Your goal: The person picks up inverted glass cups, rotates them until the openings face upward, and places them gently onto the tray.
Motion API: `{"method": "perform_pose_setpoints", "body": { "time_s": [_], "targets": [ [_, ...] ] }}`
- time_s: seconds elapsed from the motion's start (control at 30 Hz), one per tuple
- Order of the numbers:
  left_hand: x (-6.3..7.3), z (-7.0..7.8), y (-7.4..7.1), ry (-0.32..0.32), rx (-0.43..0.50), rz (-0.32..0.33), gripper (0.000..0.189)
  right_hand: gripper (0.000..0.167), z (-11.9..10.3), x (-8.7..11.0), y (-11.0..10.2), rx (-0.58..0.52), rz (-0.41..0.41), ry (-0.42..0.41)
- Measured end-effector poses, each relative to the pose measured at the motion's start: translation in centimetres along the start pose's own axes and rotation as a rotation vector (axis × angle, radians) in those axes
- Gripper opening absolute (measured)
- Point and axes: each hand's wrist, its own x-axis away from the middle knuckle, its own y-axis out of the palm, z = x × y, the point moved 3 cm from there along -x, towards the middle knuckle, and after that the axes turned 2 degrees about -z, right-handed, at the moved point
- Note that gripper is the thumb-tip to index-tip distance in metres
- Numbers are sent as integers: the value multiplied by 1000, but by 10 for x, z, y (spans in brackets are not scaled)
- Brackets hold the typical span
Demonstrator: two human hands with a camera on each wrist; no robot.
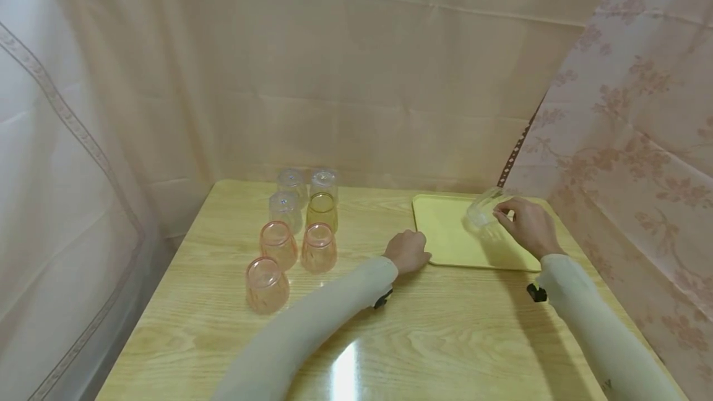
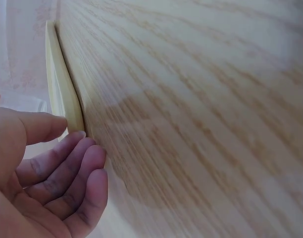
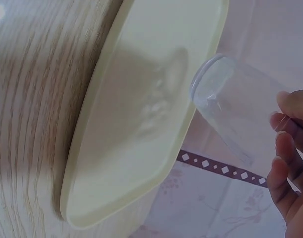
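Note:
A clear drinking glass (image 1: 480, 209) hangs tilted over the yellow tray (image 1: 440, 228), its base toward the tray. My right hand (image 1: 528, 223) pinches this glass (image 3: 235, 109) at its rim between thumb and fingertips, as the right wrist view shows. At the tray's near left corner is my left hand (image 1: 408, 250). In the left wrist view its thumb and index finger pinch the tray's edge (image 2: 68, 96), while the other fingers curl below beside the wooden tabletop. Shadow and bright reflections of the glass fall on the tray surface.
On the left of the wooden table (image 1: 356, 327) several upside-down glasses stand grouped: pink ones (image 1: 267, 289) in front, an amber one (image 1: 322, 218) and clear ones (image 1: 292, 184) behind. Hanging cloth (image 1: 362, 79) encloses the table at the back and both sides.

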Motion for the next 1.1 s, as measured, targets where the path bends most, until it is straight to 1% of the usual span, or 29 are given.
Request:
{"method": "perform_pose_setpoints", "body": {
  "time_s": [0.13,0.33,0.53,0.6,0.77,0.87,1.0,1.1],
  "targets": [
    [-1,0,0,1,-25,7,39,13,4,-1,0,19,-2,-9],
    [0,2,0,-2,-33,13,39,14,10,-3,2,54,3,-37],
    [2,5,1,1,-32,11,40,10,20,-6,3,105,64,-87],
    [3,6,1,-1,-29,9,40,11,25,-6,4,104,66,-97],
    [4,6,0,-4,-10,1,41,12,35,-6,5,82,35,-62],
    [4,5,-1,-3,-9,2,42,12,40,-7,4,91,36,-37],
    [5,3,-1,-5,-16,9,41,10,46,-7,4,91,38,-31],
    [6,3,0,-1,-13,6,42,9,50,-7,6,67,25,-27]
  ]
}}
